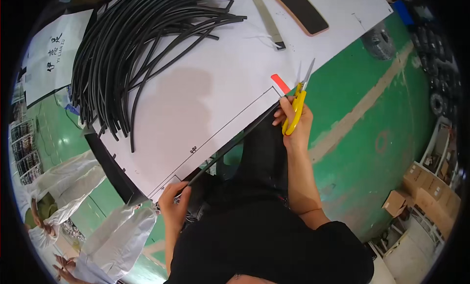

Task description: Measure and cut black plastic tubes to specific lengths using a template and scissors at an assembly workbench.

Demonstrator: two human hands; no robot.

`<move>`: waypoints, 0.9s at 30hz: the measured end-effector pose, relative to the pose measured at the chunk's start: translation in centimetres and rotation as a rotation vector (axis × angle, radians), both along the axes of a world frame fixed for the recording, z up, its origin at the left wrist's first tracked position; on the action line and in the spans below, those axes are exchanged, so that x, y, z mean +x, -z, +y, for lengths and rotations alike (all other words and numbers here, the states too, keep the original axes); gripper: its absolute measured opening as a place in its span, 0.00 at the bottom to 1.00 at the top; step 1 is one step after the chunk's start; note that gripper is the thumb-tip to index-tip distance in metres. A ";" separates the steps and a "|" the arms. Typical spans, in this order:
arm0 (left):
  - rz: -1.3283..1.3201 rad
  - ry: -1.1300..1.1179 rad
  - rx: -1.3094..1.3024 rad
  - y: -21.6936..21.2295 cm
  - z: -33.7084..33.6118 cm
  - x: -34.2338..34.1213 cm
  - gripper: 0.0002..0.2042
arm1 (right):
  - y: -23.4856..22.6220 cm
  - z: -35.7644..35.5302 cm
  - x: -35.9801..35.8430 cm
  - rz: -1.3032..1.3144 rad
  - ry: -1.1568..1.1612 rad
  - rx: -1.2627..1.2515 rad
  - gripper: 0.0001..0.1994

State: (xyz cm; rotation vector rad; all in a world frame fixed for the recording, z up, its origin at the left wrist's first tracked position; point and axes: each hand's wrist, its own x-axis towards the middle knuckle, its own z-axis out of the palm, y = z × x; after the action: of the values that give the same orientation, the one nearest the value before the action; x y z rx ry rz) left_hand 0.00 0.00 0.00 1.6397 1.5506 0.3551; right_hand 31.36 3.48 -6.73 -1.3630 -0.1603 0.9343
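A length of black tubing [229, 147] stretches along the near edge of the white table between my two hands. My left hand [172, 203] pinches it near its lower left end, by the table's near corner. Yellow-handled scissors [295, 111] are gripped in my right hand [302, 121], blades apart and pointing away from me. The fingers of that hand also meet the tubing's far end, close to a red strip [279, 83] on the table. A ruled line with handwritten marks [193, 150] runs beside the tubing on the white surface.
A big bundle of cut black tubes [122, 53] covers the table's far left. Beyond lie a steel ruler [267, 19] and a phone [301, 10]. A coil [379, 41] rests on the green floor at right, with cardboard boxes [428, 191] nearer. Other people's hands [41, 222] show at left.
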 end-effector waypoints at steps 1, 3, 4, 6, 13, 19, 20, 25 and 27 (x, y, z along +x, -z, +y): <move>-0.003 -0.054 -0.049 -0.3 -0.7 -1.1 0.05 | -0.3 -0.2 0.2 0.013 -0.004 -0.001 0.09; -0.008 -0.101 -0.065 0.3 0.1 -4.6 0.06 | 0.1 1.0 -0.5 0.025 -0.004 0.031 0.08; 0.043 -0.092 -0.050 0.5 -0.9 -6.2 0.06 | 0.3 0.6 -0.4 0.015 0.004 0.020 0.09; 0.097 -0.100 -0.040 0.3 -2.3 -8.9 0.06 | 0.0 0.1 -0.5 -0.020 0.009 0.003 0.10; -0.024 -0.220 -0.043 -0.3 -2.2 -10.6 0.06 | 1.1 -0.4 0.4 -0.105 -0.071 0.059 0.13; -0.104 -0.232 -0.015 -0.6 -2.9 -12.9 0.06 | 1.7 -0.2 2.3 -0.089 -0.175 0.111 0.09; -0.137 -0.227 -0.010 -0.4 -3.2 -13.3 0.07 | 1.8 -0.1 2.1 -0.083 -0.179 0.109 0.08; -0.175 -0.214 0.099 1.3 -4.0 -14.3 0.07 | 2.1 -0.2 2.7 -0.104 -0.208 0.107 0.07; -0.175 -0.216 0.072 1.4 -4.0 -14.4 0.07 | 1.9 -0.4 2.5 -0.103 -0.199 0.085 0.07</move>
State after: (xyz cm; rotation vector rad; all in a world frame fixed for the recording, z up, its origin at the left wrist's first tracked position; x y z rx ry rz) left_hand -14.42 -3.98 -1.38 1.4554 1.5989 0.6594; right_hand 33.87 3.13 -8.60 -1.3337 -0.4156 1.0106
